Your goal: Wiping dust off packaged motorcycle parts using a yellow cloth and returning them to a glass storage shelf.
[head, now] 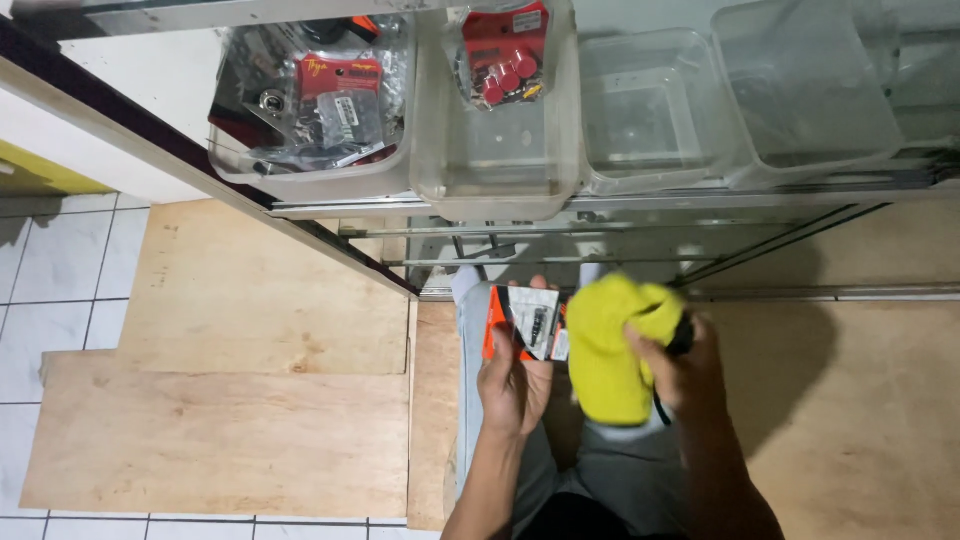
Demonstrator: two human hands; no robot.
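Plywood sheets point(230, 400) covered the floor across the lower left and centre of the frame, white floor tiles point(60, 270) showing at the far left edge. Glass shelf point(620, 200) ran across the upper part, carrying four clear plastic tubs. Tub at upper left point(385, 165) was stuffed with red and black packaged parts point(330, 100). Next tub point(500, 170) held one red blister pack point(505, 50) near its top. Two tubs at upper right, point(650, 110) and point(800, 80), looked bare inside. Grey trousers point(600, 470) of the person filled the lower centre.

Right hand point(680, 365), lower centre-right, was closed around a yellow cloth point(610, 350); fingers wrapped tight into the fabric, a dark item partly hidden beneath, kind not clear. Left hand point(515, 385), just left of it, gripped a small carded package point(525, 322) with orange edge and white backing, held upright at centre frame below the shelf, fingers curled at its lower end. Cloth sat just beside the package's right edge, touching or nearly so, could not tell which.
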